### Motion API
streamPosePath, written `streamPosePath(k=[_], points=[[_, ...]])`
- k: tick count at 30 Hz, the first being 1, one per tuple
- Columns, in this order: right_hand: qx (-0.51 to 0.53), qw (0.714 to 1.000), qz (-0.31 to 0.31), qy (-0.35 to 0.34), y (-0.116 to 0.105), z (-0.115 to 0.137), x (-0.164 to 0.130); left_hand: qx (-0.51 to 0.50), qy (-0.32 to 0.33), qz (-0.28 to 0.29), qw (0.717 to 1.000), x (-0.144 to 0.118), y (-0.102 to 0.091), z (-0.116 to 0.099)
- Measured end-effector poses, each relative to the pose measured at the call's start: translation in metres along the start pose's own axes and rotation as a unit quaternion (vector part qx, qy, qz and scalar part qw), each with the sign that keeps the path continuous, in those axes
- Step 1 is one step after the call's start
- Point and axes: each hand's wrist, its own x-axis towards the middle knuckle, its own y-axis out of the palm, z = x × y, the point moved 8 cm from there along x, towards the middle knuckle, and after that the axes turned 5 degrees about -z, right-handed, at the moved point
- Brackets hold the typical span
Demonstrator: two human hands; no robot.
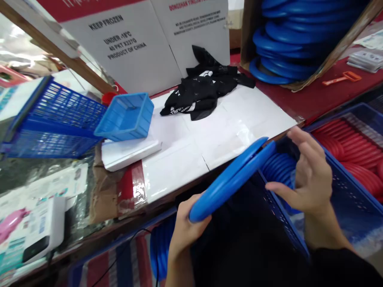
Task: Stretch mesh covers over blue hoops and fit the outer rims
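My left hand point(184, 227) is closed around the near end of two glossy blue rings point(231, 183), which lie against each other and are seen almost edge-on. They are tilted up and to the right, above the front edge of the table. Just right of their far end, my right hand point(312, 179) is raised with thumb and fingers apart and holds nothing. Beneath and behind it stands a blue crate point(344, 187) with more blue rings point(278, 169) and red rings point(347, 147) inside. Black printed cloth pieces point(200, 87) lie bunched on the white tabletop point(185, 159).
A cardboard box point(335, 63) full of blue rings stands at the back right, near an orange tool point(342, 78). On the left are a small blue bin point(128, 117), a larger blue basket point(68, 107) and a white device point(48, 227). A printed white carton point(134, 52) forms the back.
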Motion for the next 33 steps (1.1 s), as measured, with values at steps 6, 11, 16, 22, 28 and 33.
streamPosePath(k=[6,11,16,22,28,33], points=[[0.029,0.899,0.398,-0.179,0.037,0.050,0.033,-0.009,0.126,0.172,0.977,0.015,0.020,-0.063],[0.005,0.862,0.471,-0.186,0.055,0.051,0.030,-0.004,0.120,0.187,0.975,0.012,0.015,-0.059],[-0.015,0.839,0.504,-0.204,0.065,0.053,0.027,0.051,0.106,0.210,0.971,0.017,0.007,-0.054],[-0.057,0.830,0.510,-0.219,0.087,0.058,0.031,0.167,0.168,0.153,0.959,0.044,0.012,-0.090],[-0.039,0.859,0.493,-0.132,0.067,0.045,0.052,0.145,0.244,0.077,0.956,0.039,-0.020,-0.077],[0.030,0.874,0.471,-0.114,0.045,0.028,0.049,-0.048,0.193,0.010,0.980,0.031,-0.057,-0.040]])
